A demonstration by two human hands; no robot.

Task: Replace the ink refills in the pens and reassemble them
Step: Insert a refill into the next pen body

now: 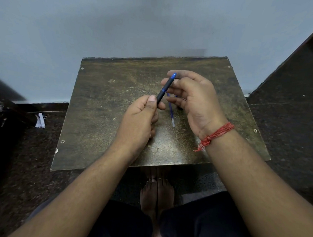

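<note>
One pen [164,89], slim and cylindrical with a matte black grip sleeve and a glossy blue tip, is held tilted above the table. The left hand [141,115] pinches its lower end between thumb and curled fingers. The right hand [191,94] has its fingers loosely curled around the upper, blue end (whether they actually grip it cannot be told). One ink refill [171,112], a thin translucent tube showing blue, lies flat on the table just below the right fingers, partly hidden by them. The table [101,115] is a worn, scratched brown board with screws at its corners. One red thread band [214,135] circles the right wrist. A crumpled white scrap [40,120] lies on the dark floor, well apart from the left fingers.
</note>
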